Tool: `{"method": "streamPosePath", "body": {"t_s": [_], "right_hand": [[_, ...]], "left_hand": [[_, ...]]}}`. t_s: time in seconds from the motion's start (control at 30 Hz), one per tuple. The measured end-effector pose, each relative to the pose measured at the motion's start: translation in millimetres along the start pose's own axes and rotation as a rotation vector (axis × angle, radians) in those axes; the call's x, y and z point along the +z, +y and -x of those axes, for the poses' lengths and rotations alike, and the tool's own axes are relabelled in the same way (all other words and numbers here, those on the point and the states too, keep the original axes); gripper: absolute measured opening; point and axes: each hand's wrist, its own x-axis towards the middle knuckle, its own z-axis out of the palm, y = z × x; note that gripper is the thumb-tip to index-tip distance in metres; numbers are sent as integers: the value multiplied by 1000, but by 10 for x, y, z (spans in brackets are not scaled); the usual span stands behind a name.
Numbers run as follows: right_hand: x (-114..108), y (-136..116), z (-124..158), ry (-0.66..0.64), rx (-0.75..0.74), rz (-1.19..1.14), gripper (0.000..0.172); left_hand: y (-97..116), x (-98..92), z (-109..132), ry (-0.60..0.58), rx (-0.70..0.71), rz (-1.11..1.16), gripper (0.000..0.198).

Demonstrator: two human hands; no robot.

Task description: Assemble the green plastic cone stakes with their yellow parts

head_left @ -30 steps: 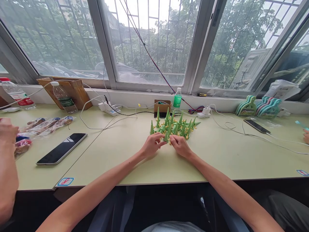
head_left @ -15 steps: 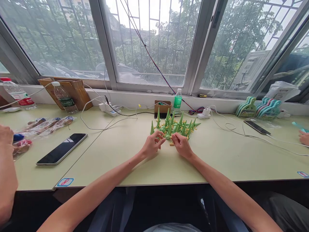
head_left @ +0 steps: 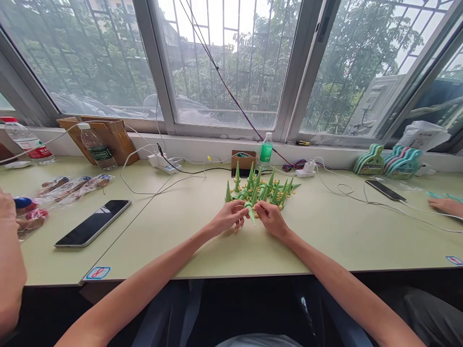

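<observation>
A green cone-shaped plastic piece [head_left: 251, 212] is between my hands, its sharp tip pointing down toward me. My left hand [head_left: 228, 216] pinches it from the left with thumb and forefinger, the other fingers curled loosely. My right hand [head_left: 272, 218] is closed at its right side, fingertips pressed together by a small yellow part that is mostly hidden. Just behind my hands stand several similar green cones [head_left: 271, 180] with small yellow parts at their bases, grouped closely on the table [head_left: 202, 255]. A yellow-orange piece lies partly hidden under my fingers.
A phone [head_left: 93, 224] and plastic-wrapped items [head_left: 74, 188] lie to the left, near another person's arm [head_left: 10, 270]. Behind the cones are a small cardboard box [head_left: 244, 158] and green-labelled bottle [head_left: 266, 150]. Cables [head_left: 340, 190] and another phone [head_left: 385, 190] lie right, near another person's hand [head_left: 446, 206].
The green cone piece between my hands has turned, so its tip now points down toward me. My hands have shifted only slightly. The other person's hand at right has moved further in.
</observation>
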Motion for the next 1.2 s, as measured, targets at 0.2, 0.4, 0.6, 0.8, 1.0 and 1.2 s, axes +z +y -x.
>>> {"method": "streamPosePath", "body": {"t_s": [0.2,0.4,0.6,0.8,1.0,1.2], "right_hand": [[14,23,-3,-7,-2,19,42],[14,29,-9,-13,34,18,44],[25,11,-9,7,73,-64,43],[35,2,-5,3,115,-138,45],[41,-10,-4,-10,111,-177,44],[32,-13,-7,-54,154,-209,48]], "left_hand": [[-51,19,18,63,127,-213,40],[-58,67,21,149,270,-445,30],[-105,46,-6,217,395,-543,30],[-109,35,5,183,537,-612,24],[-114,-3,-8,167,628,-666,19],[-125,-38,-10,140,701,-731,17]]}}
